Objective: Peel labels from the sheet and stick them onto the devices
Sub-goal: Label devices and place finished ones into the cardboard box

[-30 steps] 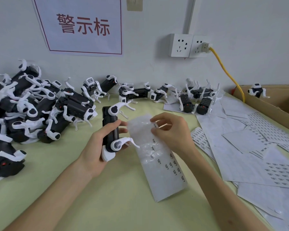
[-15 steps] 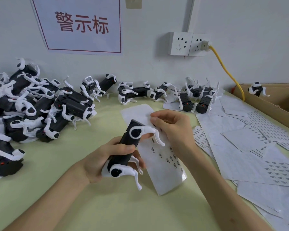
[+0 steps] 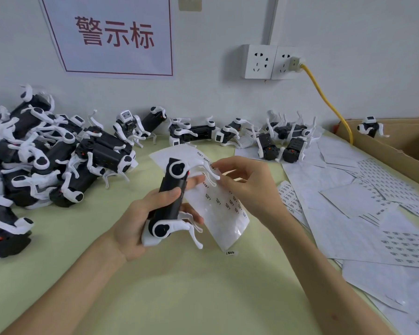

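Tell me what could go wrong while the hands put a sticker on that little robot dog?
1. The robot dog in the left hand has thin white legs right beside the right hand; a peeled sticker might catch on one.
2. A loose label lies on the table beside the label sheet; it could get lost or stick there.

The black plastic robot-dog device (image 3: 173, 181) has white legs and white joints with black centres. The white paper label sheet (image 3: 228, 215) bears rows of small black print; the tabletop (image 3: 179, 298) is pale yellow-green, the rectangular wall sign (image 3: 111, 59) white with dark-red characters.
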